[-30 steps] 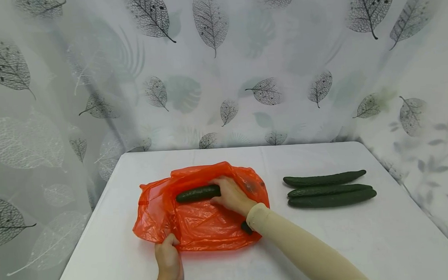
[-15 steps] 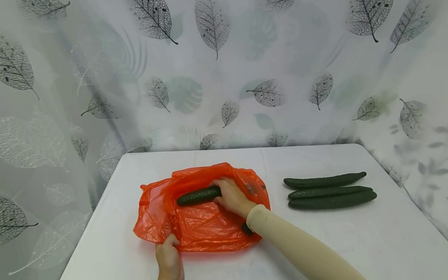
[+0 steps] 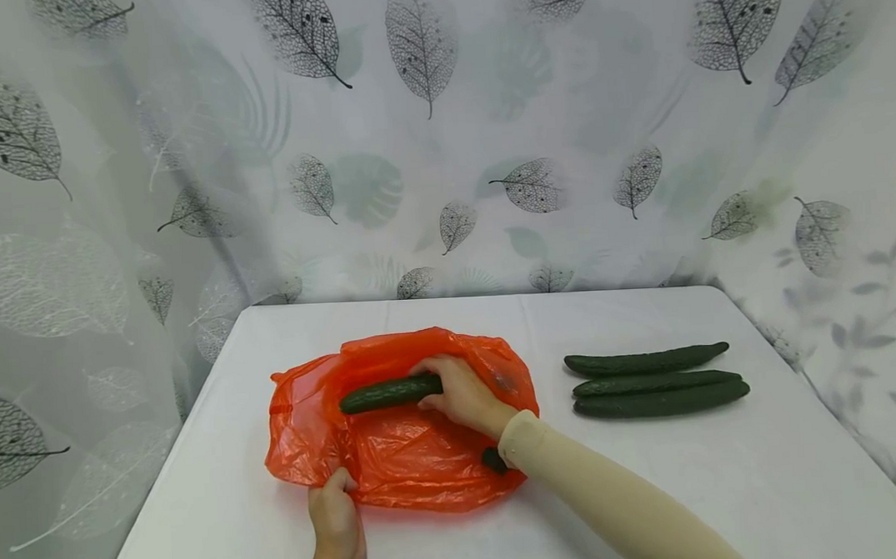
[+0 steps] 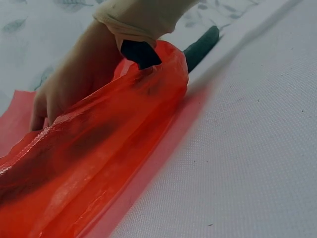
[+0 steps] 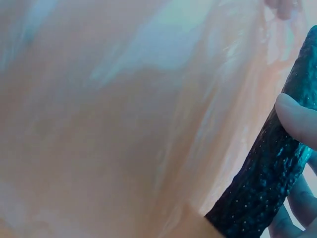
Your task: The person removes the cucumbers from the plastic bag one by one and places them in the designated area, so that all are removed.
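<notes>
My right hand [image 3: 464, 395] grips a dark green cucumber [image 3: 389, 394] around its right part, over the open red plastic bag [image 3: 411, 456]. In the right wrist view, the thumb lies along the bumpy cucumber [image 5: 267, 173] with fingers curled behind it. My left hand [image 3: 334, 518] holds the bag's near left edge between thumb and fingers. Dark shapes show through the red bag [image 4: 104, 163] in the left wrist view. A small dark piece [image 3: 493, 460] sticks out beside the right sleeve; I cannot tell what it is.
Several cucumbers lie on the white table [image 3: 615, 489] to the right of the bag: a single cucumber [image 3: 647, 361] behind, and a pair in front, the nearest cucumber [image 3: 662, 400] touching its neighbour. A leaf-patterned curtain [image 3: 429, 180] hangs behind the table.
The cucumber in my right hand has shifted slightly left and its left end sits a little lower. The bag's near edge bulges a bit further toward me. My left hand stays at the edge.
</notes>
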The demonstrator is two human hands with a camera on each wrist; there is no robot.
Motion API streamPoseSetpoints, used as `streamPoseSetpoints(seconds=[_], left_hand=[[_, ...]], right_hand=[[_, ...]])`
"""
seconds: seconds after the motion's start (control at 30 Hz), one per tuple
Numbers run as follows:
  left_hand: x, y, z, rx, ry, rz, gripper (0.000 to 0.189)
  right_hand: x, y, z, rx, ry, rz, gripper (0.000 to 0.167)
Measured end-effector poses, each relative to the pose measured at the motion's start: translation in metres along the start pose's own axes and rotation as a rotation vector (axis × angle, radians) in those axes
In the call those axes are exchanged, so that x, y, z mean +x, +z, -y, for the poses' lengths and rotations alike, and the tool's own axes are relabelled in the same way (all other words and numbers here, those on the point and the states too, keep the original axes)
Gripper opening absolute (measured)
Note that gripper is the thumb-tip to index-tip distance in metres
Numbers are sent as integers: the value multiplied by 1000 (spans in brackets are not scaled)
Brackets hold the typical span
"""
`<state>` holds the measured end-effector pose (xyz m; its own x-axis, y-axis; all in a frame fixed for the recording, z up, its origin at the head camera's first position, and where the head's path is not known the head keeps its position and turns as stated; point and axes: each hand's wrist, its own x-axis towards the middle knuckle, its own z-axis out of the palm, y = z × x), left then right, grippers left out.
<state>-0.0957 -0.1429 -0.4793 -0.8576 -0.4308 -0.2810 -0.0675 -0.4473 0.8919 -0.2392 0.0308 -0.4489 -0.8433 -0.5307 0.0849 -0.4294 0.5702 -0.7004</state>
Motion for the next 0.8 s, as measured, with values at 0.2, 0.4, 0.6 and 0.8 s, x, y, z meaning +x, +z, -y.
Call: streamPoseSetpoints(seconds=[0.2, 0.4, 0.6, 0.8], left_hand=[[0, 0, 1, -15, 4, -5, 53], [1, 0, 0, 2, -15, 3, 53], [0, 0, 1, -2, -9, 18, 55], [0, 1, 2, -9, -5, -4, 50]], right_hand=[[-8, -8, 10, 175, 23, 35, 42], [-16, -19, 20, 260, -25, 36, 43], [-22, -28, 30, 407, -88, 45, 44], [-28, -39, 43, 622, -151, 62, 46]])
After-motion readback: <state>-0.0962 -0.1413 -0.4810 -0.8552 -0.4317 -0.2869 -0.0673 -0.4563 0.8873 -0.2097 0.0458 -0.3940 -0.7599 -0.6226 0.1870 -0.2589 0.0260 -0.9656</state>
